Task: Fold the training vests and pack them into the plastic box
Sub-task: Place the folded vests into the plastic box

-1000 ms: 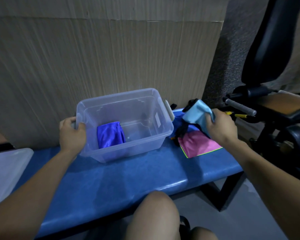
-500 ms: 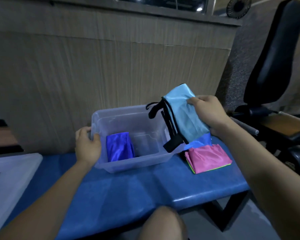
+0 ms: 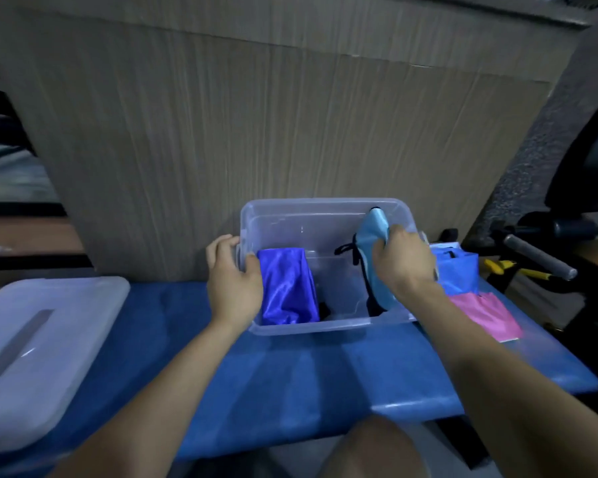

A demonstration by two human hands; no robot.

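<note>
A clear plastic box (image 3: 325,207) stands on the blue bench (image 3: 290,367). A folded royal-blue vest (image 3: 287,288) stands inside it at the left. My left hand (image 3: 233,279) grips the box's left rim. My right hand (image 3: 403,262) holds a folded light-blue vest (image 3: 373,243) with black trim, lowered upright into the right side of the box. A folded blue vest (image 3: 458,270) and a folded pink vest (image 3: 484,313) lie on the bench right of the box.
The box's clear lid (image 3: 32,350) lies on the bench at the left. A wood-grain panel (image 3: 256,132) rises behind the bench. Gym equipment with a grey handle bar (image 3: 539,253) and yellow parts (image 3: 501,267) stands at the right. My knee (image 3: 370,446) is below the bench edge.
My right hand lifted the light-blue vest from the pile at the right, carried it left over the box, and lowered it inside. My left hand stayed on the box's left rim.
</note>
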